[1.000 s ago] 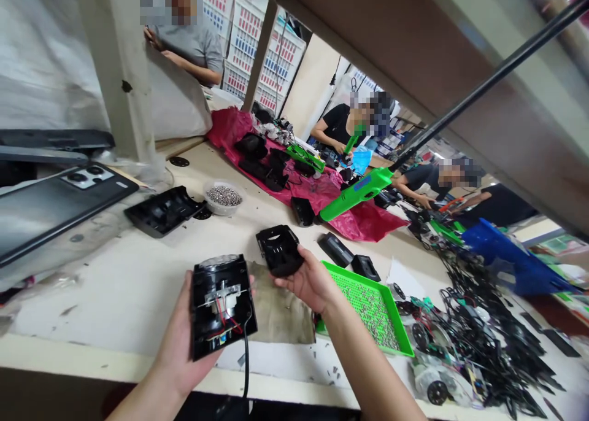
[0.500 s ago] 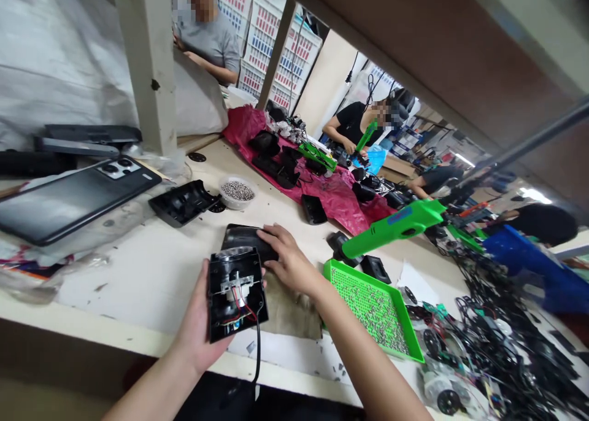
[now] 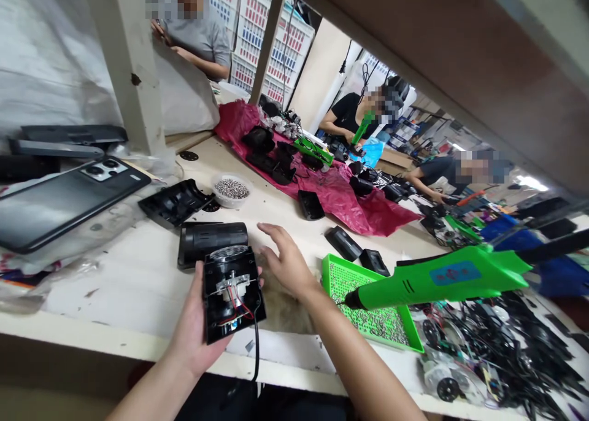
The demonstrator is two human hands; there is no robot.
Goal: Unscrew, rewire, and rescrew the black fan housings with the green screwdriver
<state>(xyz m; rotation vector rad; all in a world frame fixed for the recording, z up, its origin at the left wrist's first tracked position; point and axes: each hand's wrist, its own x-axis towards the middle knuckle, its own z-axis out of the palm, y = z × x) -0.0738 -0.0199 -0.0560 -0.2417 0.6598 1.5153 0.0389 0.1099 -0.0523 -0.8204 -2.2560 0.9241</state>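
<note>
My left hand holds an open black plastic housing from below. Inside it are a white motor part, red and dark wires and a clear round piece at the top; a black cable hangs down from it. My right hand is empty, its fingers apart, just right of the housing. A black half-shell cover lies on the table behind the housing, apart from my right fingers. To the right, a green electric screwdriver hangs slanted above a green tray of small screws.
A bowl of screws and another black shell stand further back. At left lies a phone. Black parts rest on a pink plastic sheet. Wired parts pile up at right. Co-workers sit beyond; a shelf post rises at left.
The black half-shell cover has shifted left, and my right hand has come off it. The green screwdriver has swung nearer, over the tray. My left hand still holds the housing.
</note>
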